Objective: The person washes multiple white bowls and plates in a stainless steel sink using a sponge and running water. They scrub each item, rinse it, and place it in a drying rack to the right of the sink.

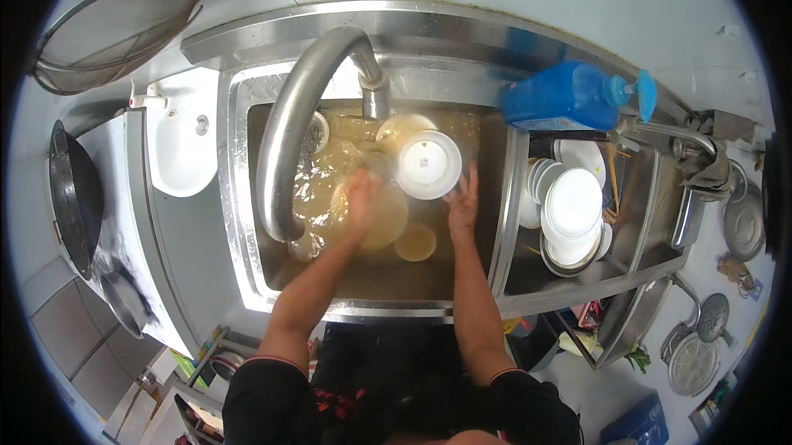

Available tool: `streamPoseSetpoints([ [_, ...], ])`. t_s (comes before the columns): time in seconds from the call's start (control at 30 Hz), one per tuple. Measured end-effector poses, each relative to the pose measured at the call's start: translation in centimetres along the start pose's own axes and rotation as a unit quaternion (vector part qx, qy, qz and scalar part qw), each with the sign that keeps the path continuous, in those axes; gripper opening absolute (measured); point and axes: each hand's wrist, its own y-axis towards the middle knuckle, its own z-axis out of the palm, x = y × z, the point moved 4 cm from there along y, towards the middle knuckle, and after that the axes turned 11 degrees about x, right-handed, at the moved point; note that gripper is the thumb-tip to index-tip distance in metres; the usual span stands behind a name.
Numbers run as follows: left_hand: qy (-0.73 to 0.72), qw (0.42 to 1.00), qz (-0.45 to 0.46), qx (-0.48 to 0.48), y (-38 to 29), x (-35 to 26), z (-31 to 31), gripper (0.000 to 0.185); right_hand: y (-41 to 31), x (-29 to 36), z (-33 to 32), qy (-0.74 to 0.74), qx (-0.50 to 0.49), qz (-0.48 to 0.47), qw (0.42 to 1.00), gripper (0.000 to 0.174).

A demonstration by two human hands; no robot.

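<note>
A stainless steel sink [476,306] holds murky water with dishes in it. Blurred, my left hand [363,192] is over the water left of a white bowl; whether it grips something cannot be made out. My right hand [463,202] has its fingers spread at the lower right edge of that white bowl [429,164], whose base faces up. Under the surface lie a large round dish [387,219], a small round dish [416,243] and another dish [405,126] behind the bowl. Near the left wall is a bowl [319,132] with dark contents.
A thick curved faucet [278,154] arches over the sink's left part. Right of it, a blue pump bottle [560,97] lies above a second basin with stacked white dishes [574,204] and wooden chopsticks [613,179]. A white washbasin [182,166] and a wok [77,197] are at left.
</note>
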Motion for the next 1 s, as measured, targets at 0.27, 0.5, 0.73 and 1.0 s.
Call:
streamPoseSetpoints([
  [0.27,0.271,0.900,0.327,0.097,3.2,-8.0,5.6,0.051,0.1,-6.9,-3.1,0.255,-0.041,0.161,0.953,0.078],
  [0.5,0.404,0.875,0.175,0.202,1.6,-5.5,5.5,0.028,0.3,-6.3,-1.5,0.049,-0.131,0.200,0.970,0.082],
  [0.73,0.294,0.899,0.290,0.144,5.0,-4.2,5.0,0.056,0.0,-4.0,-0.8,0.201,-0.055,0.165,0.964,0.080],
  [1.0,0.489,0.871,0.002,-0.033,4.8,3.6,-3.9,0.057,1.3,-7.5,-3.7,0.070,-0.003,0.148,0.987,0.076],
])
